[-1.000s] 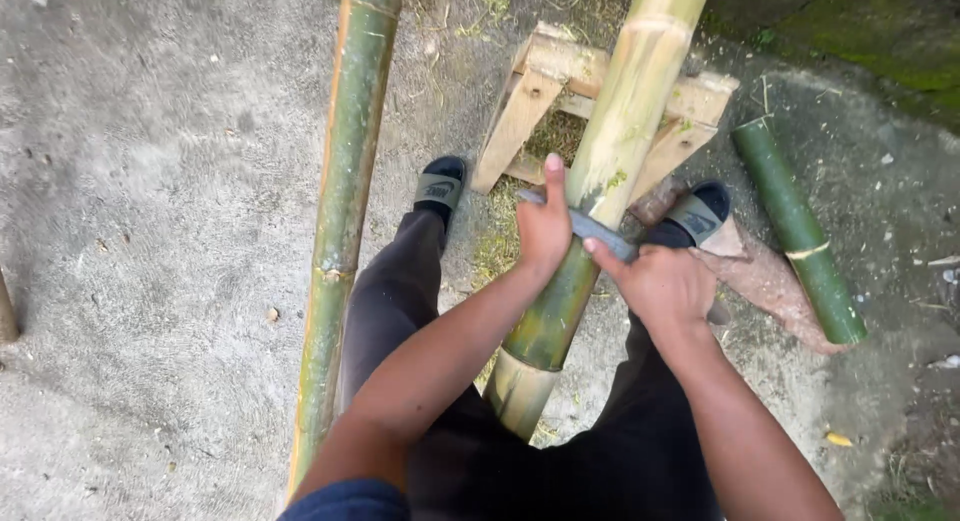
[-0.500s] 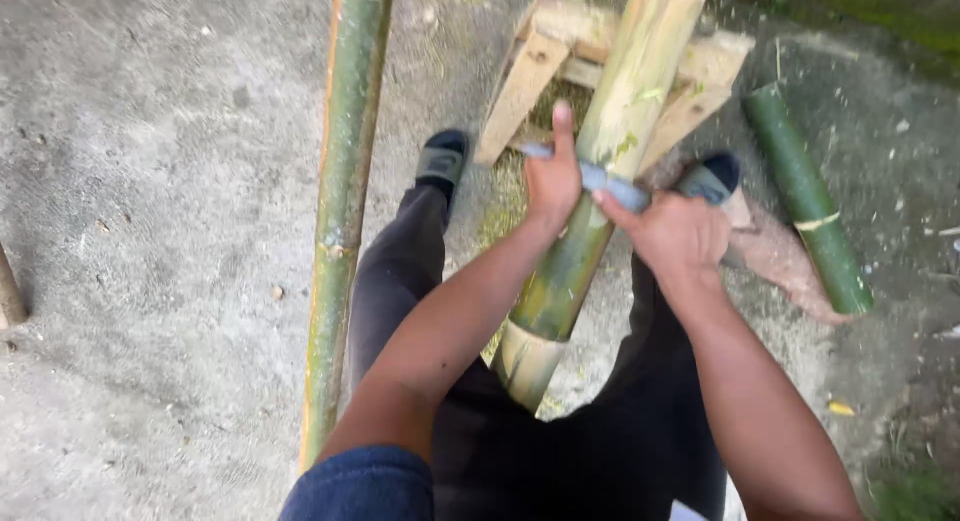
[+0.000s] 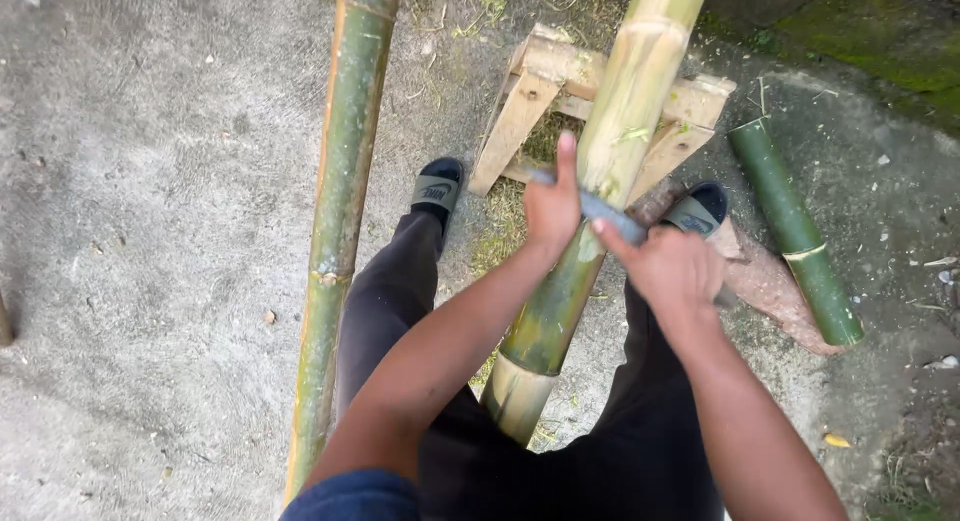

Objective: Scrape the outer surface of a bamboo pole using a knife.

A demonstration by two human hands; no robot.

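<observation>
A thick bamboo pole [image 3: 600, 191], yellow-green, runs from between my legs up over a low wooden stand [image 3: 530, 101]. A flat grey blade [image 3: 600, 209] lies across the pole. My left hand [image 3: 552, 203] presses on the blade's far end with fingers stretched up along the pole. My right hand [image 3: 672, 269] grips the blade's near end at the pole's right side. Both hands sit just below the stand.
A long green bamboo pole [image 3: 340, 221] lies on the concrete at my left. A short green bamboo piece [image 3: 795, 231] lies at the right beside a reddish stone slab [image 3: 775, 291]. My feet in dark slippers [image 3: 435, 189] flank the stand. Mossy ground lies at the top right.
Both hands and the blade have slid a little further up the pole toward the wooden stand. My view has shifted slightly.
</observation>
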